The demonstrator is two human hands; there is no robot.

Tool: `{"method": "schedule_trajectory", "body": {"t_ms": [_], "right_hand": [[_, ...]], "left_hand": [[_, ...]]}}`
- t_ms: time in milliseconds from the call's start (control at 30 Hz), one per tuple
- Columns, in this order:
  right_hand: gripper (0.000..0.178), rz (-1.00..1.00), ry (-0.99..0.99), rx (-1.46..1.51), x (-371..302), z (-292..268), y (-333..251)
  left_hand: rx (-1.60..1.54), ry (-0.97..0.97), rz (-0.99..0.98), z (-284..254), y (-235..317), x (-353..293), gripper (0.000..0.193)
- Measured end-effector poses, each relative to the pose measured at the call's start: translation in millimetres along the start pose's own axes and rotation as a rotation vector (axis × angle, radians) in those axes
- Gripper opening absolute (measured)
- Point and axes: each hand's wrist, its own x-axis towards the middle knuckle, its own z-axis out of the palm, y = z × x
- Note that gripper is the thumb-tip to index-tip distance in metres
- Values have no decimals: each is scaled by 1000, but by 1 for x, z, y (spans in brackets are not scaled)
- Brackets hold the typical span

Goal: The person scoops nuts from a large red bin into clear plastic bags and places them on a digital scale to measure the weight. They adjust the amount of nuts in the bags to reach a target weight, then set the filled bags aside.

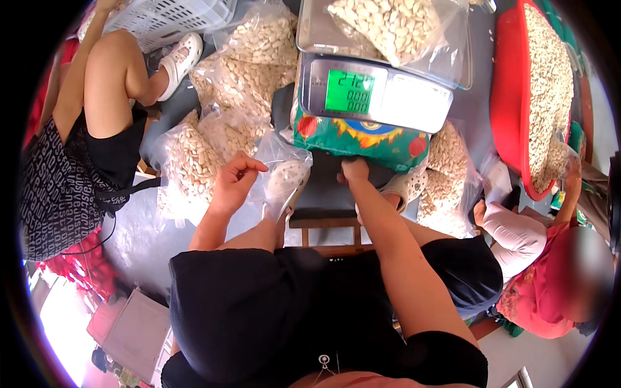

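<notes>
Single head-worn fisheye view, looking steeply down, close over lap, weighing scale (377,90) just ahead

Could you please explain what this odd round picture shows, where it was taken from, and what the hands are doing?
It comes from a wide fisheye camera worn on a person's head, looking down, so straight edges bend. The forearms rising from the lower edge are that person's own. The left hand pinches a clear plastic bag with a few pale nuts inside. The right hand touches the colourful box under a digital scale, whose tray carries a filled bag of nuts. More filled bags lie around, and a red tub holds loose nuts. Other people sit nearby.
</notes>
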Motion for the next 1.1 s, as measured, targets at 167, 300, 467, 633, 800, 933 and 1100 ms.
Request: {"method": "schedule_trajectory", "body": {"t_ms": [167, 300, 467, 633, 800, 933, 1100], "right_hand": [[14, -144, -614, -109, -51, -44, -22], [10, -340, -746, 417, -127, -65, -74], [9, -1158, -431, -179, -177, -41, -115], [15, -868, -444, -963, -152, -30, -85], [29, -841, -252, -1176, -185, -68, -100], [20, -875, -157, -1294, -242, -124, -185], [17, -1293, 691, -823, -280, -192, -310]], "left_hand": [[-20, -81, 68, 18, -2, 10, 24], [-153, -330, -46, 45, 5, 17, 30], [-499, -469, -189, 59, 21, 25, 17], [-443, -427, -179, 35, 11, 35, 23], [30, -442, -79, 55, -1, 31, 43], [115, -390, 126, 72, 0, 36, 47], [111, -537, 148, 76, -8, 28, 47]]}}
